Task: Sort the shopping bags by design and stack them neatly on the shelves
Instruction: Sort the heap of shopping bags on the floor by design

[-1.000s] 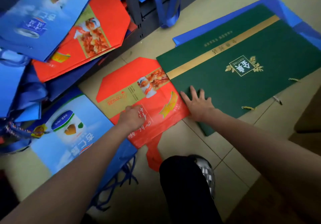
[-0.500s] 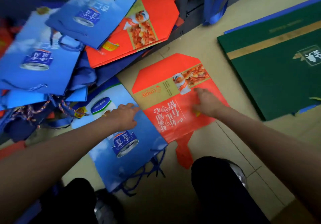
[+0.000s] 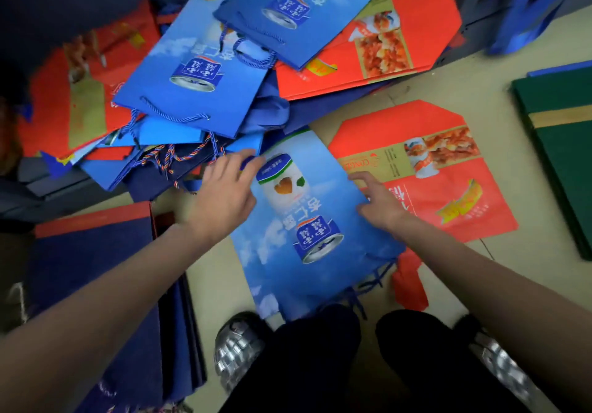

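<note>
A blue bag [image 3: 307, 220] printed with cans lies flat on the floor [image 3: 499, 271], its right edge overlapping a red bag [image 3: 448, 195] (the one with a food photo). The left hand [image 3: 229, 193] rests at the blue bag's upper left corner with fingers spread flat. The right hand [image 3: 379, 203] presses on its right edge, fingers loosely extended. Behind them a jumbled heap of blue and red bags [image 3: 205, 79] spills over the floor, and a green bag [image 3: 563, 143] lies at far right.
</note>
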